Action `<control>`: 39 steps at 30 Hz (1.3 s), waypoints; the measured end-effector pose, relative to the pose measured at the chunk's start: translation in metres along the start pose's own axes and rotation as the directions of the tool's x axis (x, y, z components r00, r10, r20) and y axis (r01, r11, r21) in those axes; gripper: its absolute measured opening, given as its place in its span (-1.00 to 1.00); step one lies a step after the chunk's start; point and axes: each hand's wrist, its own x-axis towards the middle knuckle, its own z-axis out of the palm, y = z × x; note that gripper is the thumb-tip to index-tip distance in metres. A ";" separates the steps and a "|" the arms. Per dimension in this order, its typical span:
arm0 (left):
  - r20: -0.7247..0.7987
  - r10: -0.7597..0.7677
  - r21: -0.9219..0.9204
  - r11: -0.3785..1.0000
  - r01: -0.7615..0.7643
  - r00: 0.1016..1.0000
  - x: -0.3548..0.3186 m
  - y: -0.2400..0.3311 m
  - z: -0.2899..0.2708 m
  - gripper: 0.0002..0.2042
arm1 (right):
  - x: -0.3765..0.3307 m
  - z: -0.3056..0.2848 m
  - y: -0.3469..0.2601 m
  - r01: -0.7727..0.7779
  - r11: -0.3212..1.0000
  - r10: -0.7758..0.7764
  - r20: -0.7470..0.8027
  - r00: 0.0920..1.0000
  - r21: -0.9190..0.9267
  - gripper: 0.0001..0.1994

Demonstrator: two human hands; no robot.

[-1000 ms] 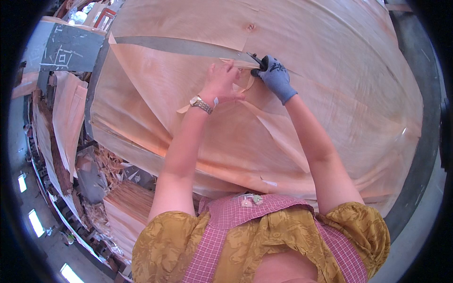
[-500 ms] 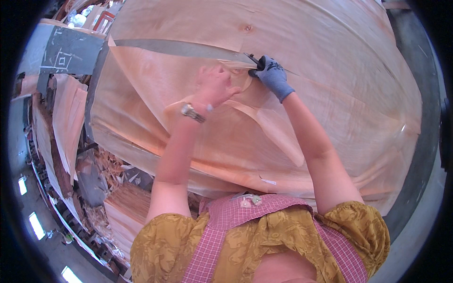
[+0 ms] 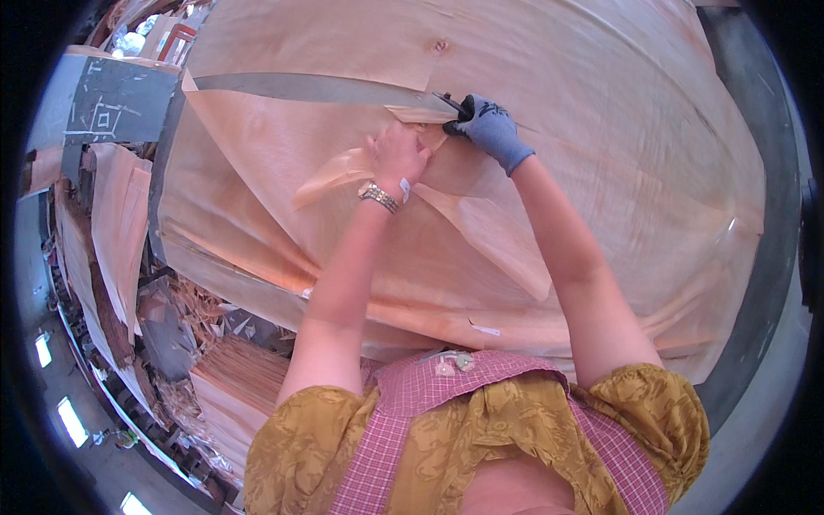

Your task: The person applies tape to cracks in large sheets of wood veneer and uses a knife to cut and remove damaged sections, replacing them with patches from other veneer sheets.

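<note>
A large thin sheet of pale wood veneer (image 3: 618,163) spreads under both hands. My left hand (image 3: 399,154), bare with a wristwatch (image 3: 378,196), is closed on a loose strip of veneer (image 3: 335,178); its fingertips are partly hidden. Just to its right, my right hand (image 3: 491,130) wears a blue-grey glove with dark fingertips and grips a dark, slim knife (image 3: 452,105), which points up and left. The knife's lower part is hidden by the glove. Beside the hands lies a torn veneer edge, and a narrow flap (image 3: 489,236) is lifted below them.
A grey strip of surface (image 3: 309,87) shows through a long gap in the veneer. Stacked veneer (image 3: 240,369) and scraps (image 3: 184,313) lie at the lower left. More sheets (image 3: 120,215) hang at the left. The table's dark edge (image 3: 745,300) curves along the right.
My left hand has moved slightly right and closed on the loose veneer, nearer the gloved hand. My right hand has shifted a little up and left, still holding the knife.
</note>
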 end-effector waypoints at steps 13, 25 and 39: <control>-0.317 0.424 0.247 0.900 -0.358 0.848 0.021 -0.017 -0.019 -0.86 | 0.008 -0.004 0.006 0.011 1.000 -0.011 0.002 1.000 0.011 -0.40; -0.310 0.338 0.094 0.941 -0.325 0.888 -0.032 -0.011 0.008 -0.63 | 0.004 -0.004 -0.007 -0.009 0.991 0.008 -0.008 1.000 -0.135 -0.43; -0.299 0.333 -0.027 0.934 -0.357 0.894 -0.014 -0.015 0.006 -0.65 | 0.012 -0.011 0.012 -0.056 0.981 0.038 0.099 0.994 0.187 -0.40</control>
